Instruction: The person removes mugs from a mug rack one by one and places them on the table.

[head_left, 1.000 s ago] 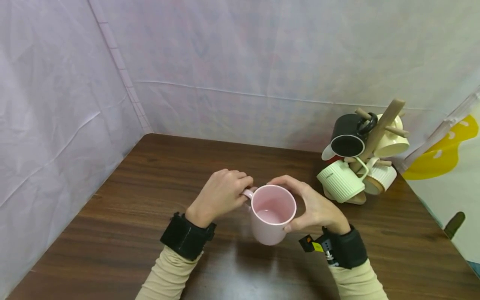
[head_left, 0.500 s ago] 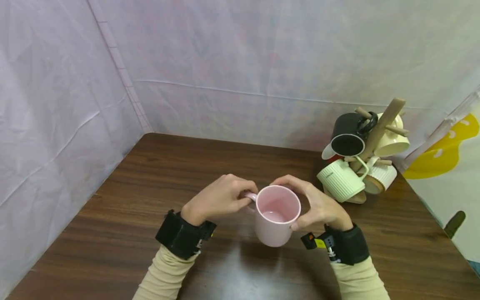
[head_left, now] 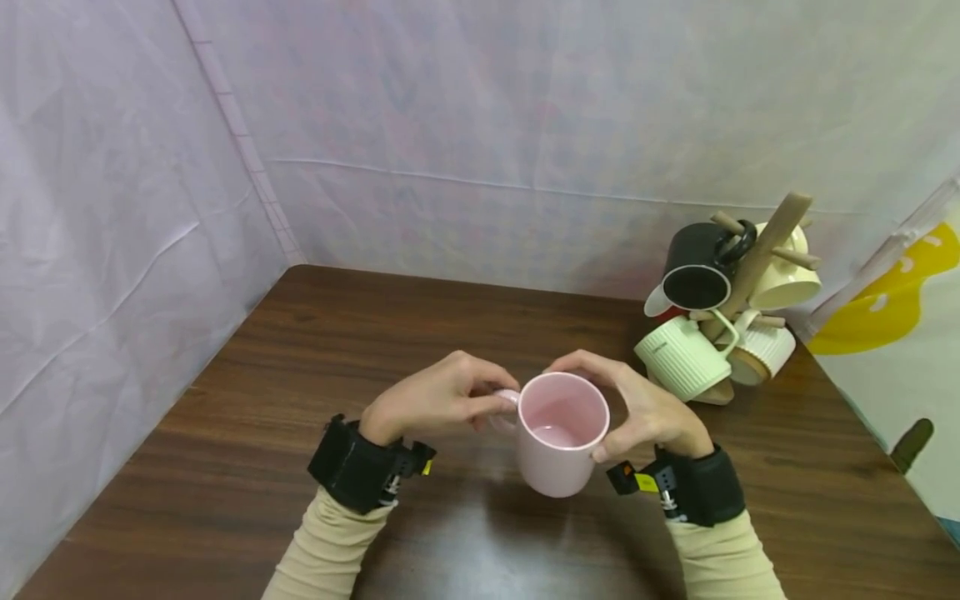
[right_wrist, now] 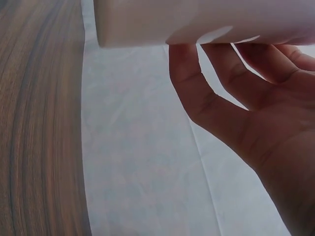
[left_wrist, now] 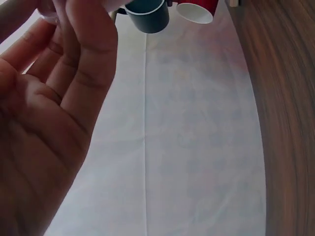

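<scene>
Both hands of the person are on one thing, a smooth pink cylindrical mug [head_left: 557,473]. With thumb and forefinger, the left hand [head_left: 431,398] pinches the mug's handle. On the opposite side, the right hand [head_left: 654,414] holds the mug's body in a wide curve: its thumb is at the near side and its other fingers are at the far side. The mug is upright, with its mouth facing up, and it seems to be held above the dark brown wooden table [head_left: 337,325]. Near the right back corner there stands a light wooden mug rack [head_left: 782,221]. On it hang a black mug [head_left: 692,248], a cream mug [head_left: 780,287], a pale green ribbed mug [head_left: 681,360] and a white ribbed mug [head_left: 767,350]. In the left wrist view, a red mug with white inside [left_wrist: 198,10] also appears, partly cut by the edge. Behind the table hangs a pale wrinkled cloth [head_left: 465,108].
</scene>
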A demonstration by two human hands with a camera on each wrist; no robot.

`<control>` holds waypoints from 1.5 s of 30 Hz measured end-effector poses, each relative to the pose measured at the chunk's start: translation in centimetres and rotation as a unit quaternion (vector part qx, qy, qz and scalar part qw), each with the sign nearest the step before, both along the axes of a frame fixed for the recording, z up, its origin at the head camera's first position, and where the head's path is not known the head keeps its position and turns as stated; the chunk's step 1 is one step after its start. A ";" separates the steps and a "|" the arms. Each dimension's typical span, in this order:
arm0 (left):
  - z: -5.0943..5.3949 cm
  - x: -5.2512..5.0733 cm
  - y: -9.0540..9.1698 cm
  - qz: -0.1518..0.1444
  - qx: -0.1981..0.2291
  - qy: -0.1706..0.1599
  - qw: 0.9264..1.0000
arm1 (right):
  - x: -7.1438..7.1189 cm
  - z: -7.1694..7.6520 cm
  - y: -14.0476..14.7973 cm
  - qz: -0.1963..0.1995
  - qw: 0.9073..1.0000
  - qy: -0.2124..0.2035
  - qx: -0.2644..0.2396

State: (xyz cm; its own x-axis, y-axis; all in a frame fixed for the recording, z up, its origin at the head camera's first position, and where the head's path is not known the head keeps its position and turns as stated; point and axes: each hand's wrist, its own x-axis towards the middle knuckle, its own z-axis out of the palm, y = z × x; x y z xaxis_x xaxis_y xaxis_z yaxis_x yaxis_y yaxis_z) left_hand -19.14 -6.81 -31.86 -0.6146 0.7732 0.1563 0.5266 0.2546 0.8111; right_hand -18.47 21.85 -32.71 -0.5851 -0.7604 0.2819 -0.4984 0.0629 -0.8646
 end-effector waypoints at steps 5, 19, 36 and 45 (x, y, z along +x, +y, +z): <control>-0.4 -0.3 0.5 -0.024 0.008 -0.028 0.999 | 0.0 0.0 0.2 0.002 1.000 -0.004 -0.002; -0.4 0.0 0.9 -0.038 -0.001 -0.010 0.999 | -0.2 -0.3 0.8 0.030 0.998 -0.018 -0.046; -0.5 -0.2 -0.7 0.070 0.060 0.021 0.996 | -0.5 0.2 3.4 -0.067 0.983 0.046 -0.166; -0.8 -0.9 -0.7 0.089 0.119 0.007 0.989 | -0.4 0.4 3.3 -0.097 0.984 0.038 -0.146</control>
State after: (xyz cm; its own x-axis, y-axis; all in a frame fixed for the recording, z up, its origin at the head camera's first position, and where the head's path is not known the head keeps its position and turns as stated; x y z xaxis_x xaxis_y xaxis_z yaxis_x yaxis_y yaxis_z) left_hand -20.01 -7.53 -32.62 -0.7341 0.5931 0.3305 0.5020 0.1464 0.8524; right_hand -18.84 25.16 -32.33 -0.6803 -0.5171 0.5195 -0.5649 -0.0819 -0.8211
